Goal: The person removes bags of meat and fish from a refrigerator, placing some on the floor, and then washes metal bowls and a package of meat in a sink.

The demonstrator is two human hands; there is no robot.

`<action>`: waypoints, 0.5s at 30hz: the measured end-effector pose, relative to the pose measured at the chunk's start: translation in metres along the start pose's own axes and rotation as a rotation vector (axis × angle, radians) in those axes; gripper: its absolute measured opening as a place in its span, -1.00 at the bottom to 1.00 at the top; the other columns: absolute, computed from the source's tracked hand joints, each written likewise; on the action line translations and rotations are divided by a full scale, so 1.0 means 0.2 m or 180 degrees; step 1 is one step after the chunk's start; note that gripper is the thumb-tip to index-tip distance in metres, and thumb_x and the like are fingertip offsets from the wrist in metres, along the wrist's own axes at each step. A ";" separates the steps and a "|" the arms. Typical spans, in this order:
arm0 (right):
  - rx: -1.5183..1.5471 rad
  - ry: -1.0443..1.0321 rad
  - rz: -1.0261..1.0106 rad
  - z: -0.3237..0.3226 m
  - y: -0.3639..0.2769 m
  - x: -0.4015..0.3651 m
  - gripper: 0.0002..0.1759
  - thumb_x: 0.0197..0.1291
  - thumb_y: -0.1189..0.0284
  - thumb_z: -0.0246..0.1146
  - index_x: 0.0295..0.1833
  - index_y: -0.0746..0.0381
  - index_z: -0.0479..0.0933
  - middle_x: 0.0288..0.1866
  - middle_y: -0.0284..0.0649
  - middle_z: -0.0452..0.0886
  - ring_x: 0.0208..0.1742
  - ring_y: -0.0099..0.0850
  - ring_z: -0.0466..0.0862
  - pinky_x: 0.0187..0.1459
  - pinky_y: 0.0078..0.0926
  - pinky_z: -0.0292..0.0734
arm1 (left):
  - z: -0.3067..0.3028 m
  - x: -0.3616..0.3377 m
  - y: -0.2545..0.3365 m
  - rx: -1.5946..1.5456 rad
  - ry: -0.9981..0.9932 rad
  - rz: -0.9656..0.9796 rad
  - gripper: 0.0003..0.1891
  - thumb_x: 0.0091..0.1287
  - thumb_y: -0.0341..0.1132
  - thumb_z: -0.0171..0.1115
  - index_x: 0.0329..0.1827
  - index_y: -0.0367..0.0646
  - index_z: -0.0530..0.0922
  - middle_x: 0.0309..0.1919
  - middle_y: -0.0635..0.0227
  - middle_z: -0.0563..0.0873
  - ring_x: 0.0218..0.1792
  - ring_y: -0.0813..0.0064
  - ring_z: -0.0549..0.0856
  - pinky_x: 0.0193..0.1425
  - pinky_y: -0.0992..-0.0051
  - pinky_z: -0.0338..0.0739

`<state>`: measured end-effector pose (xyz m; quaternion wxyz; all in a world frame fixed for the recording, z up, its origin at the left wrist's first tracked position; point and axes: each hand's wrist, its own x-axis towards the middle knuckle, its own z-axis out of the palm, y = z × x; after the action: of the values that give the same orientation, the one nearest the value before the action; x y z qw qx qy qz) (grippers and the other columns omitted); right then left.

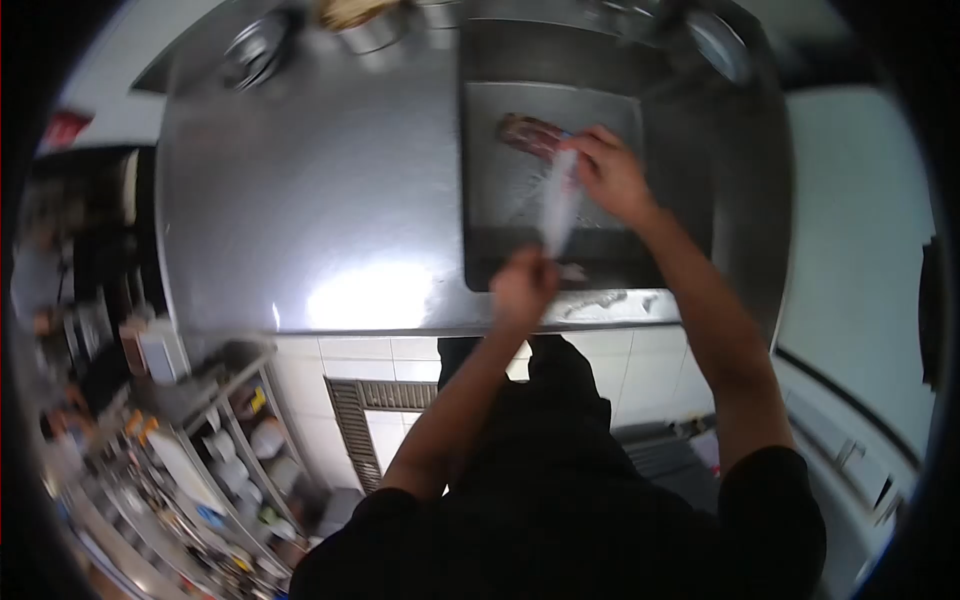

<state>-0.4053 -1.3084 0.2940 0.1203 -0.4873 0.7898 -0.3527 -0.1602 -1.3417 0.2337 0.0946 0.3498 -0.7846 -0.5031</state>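
A whitish plastic bag (561, 205) with some red print is stretched between my two hands over the steel sink (490, 190). My right hand (612, 172) pinches its far end, fingers closed. My left hand (524, 287), closed like a fist and slightly blurred, grips the near end by the sink's front edge. Just beyond the bag is a dark red, shiny piece that looks like meat (530, 135), its right end reaching to my right fingertips. A small pale scrap (572, 272) lies near the front wall of the sink.
The steel counter (300, 190) extends left of the sink. Metal containers (372, 30) and a shiny metal item (255, 50) stand along its back. A round metal lid or bowl (720, 48) is at the back right. Shelves with kitchenware (240, 440) are lower left.
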 end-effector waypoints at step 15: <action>-0.1096 -0.0416 0.0925 0.61 -0.59 -1.03 -0.76 0.12 0.35 0.36 -0.08 0.09 0.72 -0.03 -0.18 0.72 0.11 -0.16 0.70 0.18 -0.05 0.57 | -0.68 -0.21 -0.42 0.0534 -0.1552 0.0534 -0.73 0.38 -0.50 0.30 0.12 -0.10 0.69 -0.12 0.13 0.81 -0.20 0.21 0.83 -0.12 0.31 0.74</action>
<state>-0.1573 -1.2185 0.2524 0.1357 -0.4036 0.8906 -0.1594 -0.0227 -1.4346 0.2355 -0.0850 0.1586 -0.8494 -0.4962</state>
